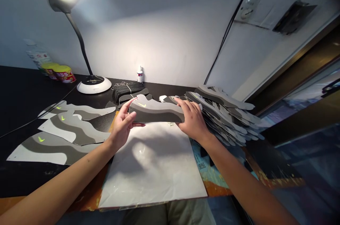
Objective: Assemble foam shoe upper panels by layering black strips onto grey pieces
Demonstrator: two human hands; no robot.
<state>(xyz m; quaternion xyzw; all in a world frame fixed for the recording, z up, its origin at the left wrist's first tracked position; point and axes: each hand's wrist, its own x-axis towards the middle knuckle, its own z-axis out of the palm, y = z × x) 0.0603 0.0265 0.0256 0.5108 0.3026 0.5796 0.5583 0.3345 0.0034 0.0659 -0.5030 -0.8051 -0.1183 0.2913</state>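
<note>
Between my two hands a grey shoe upper piece [156, 113] with a wavy dark band and a small yellow-green swoosh is held up over a white sheet-covered board [156, 168]. My left hand [124, 120] grips its left end, thumb in front and fingers behind. The right end is in my right hand [192, 117], whose fingers lie over the top edge. To the left, several similar upper pieces [71, 126] lie fanned out on the black table. Beside my right hand rises a large pile of upper pieces [225, 111].
A lit desk lamp [94, 85] stands at the back left, near yellow-lidded cans [63, 74] and a clear plastic bottle [37, 53]. A bundle of dark pieces [127, 90] lies behind my left hand. Against the wall is a small white bottle [140, 75].
</note>
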